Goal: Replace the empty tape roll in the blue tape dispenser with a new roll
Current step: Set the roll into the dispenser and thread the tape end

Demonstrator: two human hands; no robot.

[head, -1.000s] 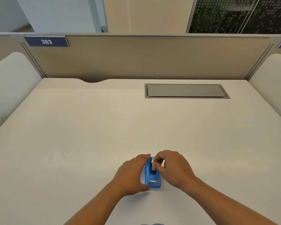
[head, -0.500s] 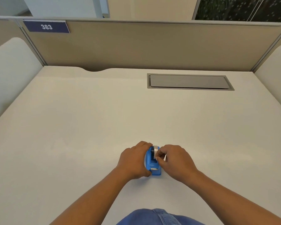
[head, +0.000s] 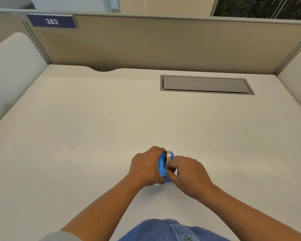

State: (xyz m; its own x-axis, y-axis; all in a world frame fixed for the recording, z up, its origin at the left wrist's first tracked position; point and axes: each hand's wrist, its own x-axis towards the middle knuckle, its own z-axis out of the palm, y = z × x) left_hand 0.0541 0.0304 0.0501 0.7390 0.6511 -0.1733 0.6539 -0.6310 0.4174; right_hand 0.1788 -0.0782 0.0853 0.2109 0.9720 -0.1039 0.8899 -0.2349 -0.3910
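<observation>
A small blue tape dispenser (head: 162, 164) stands on the white desk (head: 94, 127), near the front edge. A pale tape roll (head: 169, 153) sits in its far end on a dark hub. My left hand (head: 145, 166) wraps around the dispenser's left side and holds it down. My right hand (head: 188, 173) is at its right side, thumb and forefinger pinched over the top near the cutter end, seemingly on the strip of tape. The dispenser's right side is hidden by my fingers.
A grey cable hatch (head: 207, 84) is set into the desk at the back right. Beige partition walls (head: 163, 46) close the back, and white rounded side panels (head: 10, 75) close both sides. A "383" label (head: 51, 21) hangs top left.
My right hand's pinch has slid from the roll end toward the near cutter end of the dispenser. My left hand stays on it. The camera has tilted down, showing my lap.
</observation>
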